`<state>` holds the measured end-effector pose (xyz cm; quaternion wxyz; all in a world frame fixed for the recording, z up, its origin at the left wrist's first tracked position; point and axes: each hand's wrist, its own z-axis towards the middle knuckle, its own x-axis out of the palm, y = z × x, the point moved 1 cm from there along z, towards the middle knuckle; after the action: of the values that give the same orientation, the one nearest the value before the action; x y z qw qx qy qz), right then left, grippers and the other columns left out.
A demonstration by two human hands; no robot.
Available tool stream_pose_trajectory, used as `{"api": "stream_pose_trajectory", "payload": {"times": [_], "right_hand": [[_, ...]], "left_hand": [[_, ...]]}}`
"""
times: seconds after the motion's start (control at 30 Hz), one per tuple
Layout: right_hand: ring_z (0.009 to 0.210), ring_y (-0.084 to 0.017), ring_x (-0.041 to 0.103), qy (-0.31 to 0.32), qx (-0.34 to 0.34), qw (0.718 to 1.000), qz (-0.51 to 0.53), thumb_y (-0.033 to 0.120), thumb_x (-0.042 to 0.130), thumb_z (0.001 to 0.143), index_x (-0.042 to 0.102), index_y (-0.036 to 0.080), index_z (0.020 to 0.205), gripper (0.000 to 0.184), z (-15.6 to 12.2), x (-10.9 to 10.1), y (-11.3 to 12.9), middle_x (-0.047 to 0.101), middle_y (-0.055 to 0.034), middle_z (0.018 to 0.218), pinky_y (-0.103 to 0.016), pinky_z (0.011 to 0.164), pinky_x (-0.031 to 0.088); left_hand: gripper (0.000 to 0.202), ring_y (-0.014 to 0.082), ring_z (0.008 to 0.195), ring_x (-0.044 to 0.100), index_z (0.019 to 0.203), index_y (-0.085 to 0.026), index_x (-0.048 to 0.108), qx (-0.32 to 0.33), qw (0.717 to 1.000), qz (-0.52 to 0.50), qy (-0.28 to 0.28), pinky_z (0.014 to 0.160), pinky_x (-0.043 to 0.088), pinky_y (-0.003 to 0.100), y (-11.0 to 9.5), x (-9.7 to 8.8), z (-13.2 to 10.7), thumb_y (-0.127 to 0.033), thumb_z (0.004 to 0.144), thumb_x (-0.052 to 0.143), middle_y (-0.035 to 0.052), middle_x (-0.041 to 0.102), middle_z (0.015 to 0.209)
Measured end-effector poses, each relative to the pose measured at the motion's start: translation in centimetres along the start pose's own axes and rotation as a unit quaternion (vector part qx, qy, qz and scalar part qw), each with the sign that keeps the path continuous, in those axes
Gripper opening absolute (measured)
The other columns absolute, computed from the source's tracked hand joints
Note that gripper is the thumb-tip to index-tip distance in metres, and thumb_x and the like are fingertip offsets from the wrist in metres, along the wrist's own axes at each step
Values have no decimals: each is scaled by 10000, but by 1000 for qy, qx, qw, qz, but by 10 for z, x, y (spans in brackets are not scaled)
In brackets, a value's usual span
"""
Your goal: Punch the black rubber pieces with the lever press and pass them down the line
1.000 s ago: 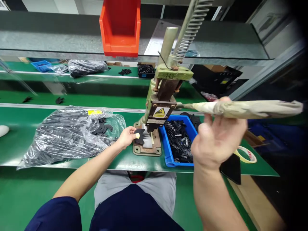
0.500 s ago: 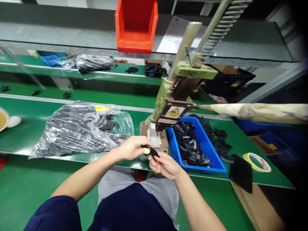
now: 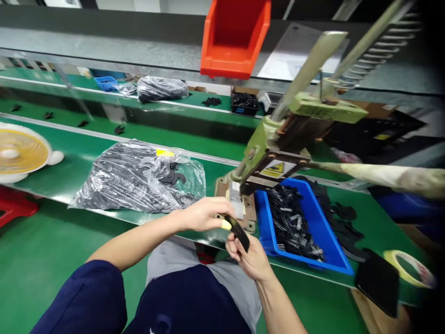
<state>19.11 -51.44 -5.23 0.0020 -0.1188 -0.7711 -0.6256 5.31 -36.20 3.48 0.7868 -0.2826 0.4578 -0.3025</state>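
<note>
Both hands meet just in front of the table edge on one small flat black part. My left hand, with a yellow cot on a fingertip, pinches its upper end. My right hand grips it from below, fingers closed. Just behind them stands the green hand press on its base plate. The press's wrapped lever sticks out to the right, untouched.
A blue bin of small black parts sits right of the press, with loose black parts, a black pad and a tape roll beyond. A clear bag of black parts lies left. A fan stands far left; an orange bin hangs overhead.
My right hand let go of the press lever and came down to the black part. My left hand carried that part from the press base toward me. The view swung left.
</note>
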Motion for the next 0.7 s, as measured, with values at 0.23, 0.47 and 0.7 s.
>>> {"api": "stream_pose_trajectory", "payload": {"times": [0.23, 0.47, 0.7], "right_hand": [[672, -140, 629, -36, -40, 998, -18, 615, 728, 740, 715, 203, 1046, 514, 17, -11, 20, 721, -42, 816, -306, 664, 519], [764, -172, 681, -109, -56, 988, -95, 585, 639, 823, 712, 203, 1065, 458, 31, -15, 5, 757, -67, 891, -331, 740, 562], [711, -178, 682, -134, -85, 954, -255, 488, 565, 905, 743, 203, 947, 339, 26, -19, -16, 739, -53, 775, -311, 677, 557]], "left_hand": [[238, 168, 877, 662, 1064, -195, 680, 123, 981, 141, -41, 792, 540, 266, -2, -1, -24, -167, 995, 455, 105, 697, 937], [230, 156, 850, 637, 1045, -186, 662, 123, 961, 239, -60, 755, 525, 254, 3, -7, -33, -108, 980, 456, 85, 683, 921], [238, 153, 850, 631, 1038, -187, 672, 96, 958, 264, -59, 760, 522, 254, 30, -19, -40, -111, 980, 454, 80, 687, 925]]}}
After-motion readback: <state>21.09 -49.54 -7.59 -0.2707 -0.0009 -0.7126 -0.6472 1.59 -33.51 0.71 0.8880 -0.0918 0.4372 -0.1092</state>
